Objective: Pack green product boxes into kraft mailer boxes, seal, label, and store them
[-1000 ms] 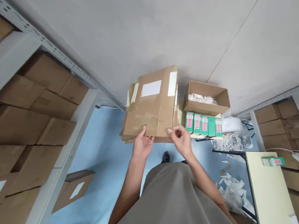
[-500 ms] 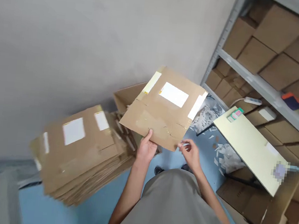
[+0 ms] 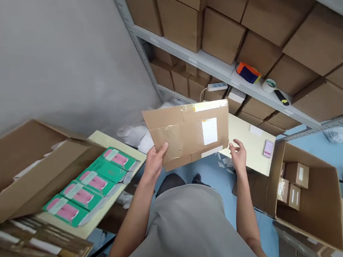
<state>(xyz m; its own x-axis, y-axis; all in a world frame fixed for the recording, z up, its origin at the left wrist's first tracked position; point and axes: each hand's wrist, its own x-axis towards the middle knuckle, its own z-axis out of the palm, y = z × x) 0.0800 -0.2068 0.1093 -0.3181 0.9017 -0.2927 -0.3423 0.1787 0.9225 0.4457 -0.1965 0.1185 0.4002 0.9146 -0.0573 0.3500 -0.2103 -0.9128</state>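
Note:
A flattened cardboard box (image 3: 186, 134) with white labels and strips of clear tape is held out in front of me, tilted. My left hand (image 3: 154, 159) grips its near-left edge, thumb on top and fingers hidden beneath. Close to its right edge is my right hand (image 3: 238, 154), fingers loosely bent and apart, with nothing visible in them. Whether a fingertip brushes the cardboard is hard to tell. Beyond the box, a pale yellow table (image 3: 261, 143) carries a small purple-and-white item (image 3: 268, 148), blurred out.
Left of me, several green-and-pink packs (image 3: 90, 189) lie on another pale board beside a large open carton (image 3: 23, 177) and stacked flat cardboard (image 3: 22, 241). Shelves (image 3: 215, 69) of brown boxes rise ahead, holding a tape roll (image 3: 269, 85) and cutter (image 3: 282, 97). An open carton (image 3: 309, 198) stands right.
My view has swung to the right, bringing the shelves to the middle. The flattened box has turned in my left hand, and my right hand has come away from its near corner.

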